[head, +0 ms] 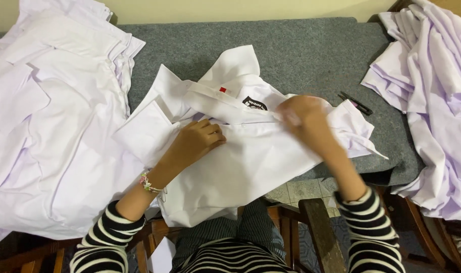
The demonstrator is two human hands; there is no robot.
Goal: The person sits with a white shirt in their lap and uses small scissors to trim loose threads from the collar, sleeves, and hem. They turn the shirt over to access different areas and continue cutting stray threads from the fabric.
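At nine o'clock a stack of folded white shirts (53, 111) covers the left end of the grey padded table (301, 45). Just beside it, at the centre, the white shirt (240, 167) being handled lies flat across the table's near edge, its long axis running from about seven o'clock at the hem up to one o'clock, with the collar (230, 101) pointing away from the person toward twelve and a dark badge (254, 103) just right of it. The left hand (197, 141) rests on the shirt front below the collar, fingers curled loosely and pressed down on the cloth, gripping nothing that shows; a beaded bracelet (148, 183) circles that wrist. The right hand (303, 114) is blurred, sitting on the shirt at the collar's right end, fingers drawn close as if pinching the fabric, though how tight I cannot tell. Toward two o'clock a dark pen (356, 103) lies on the bare table, and at three o'clock a loose heap of white shirts (432, 101) hangs over the table's right end
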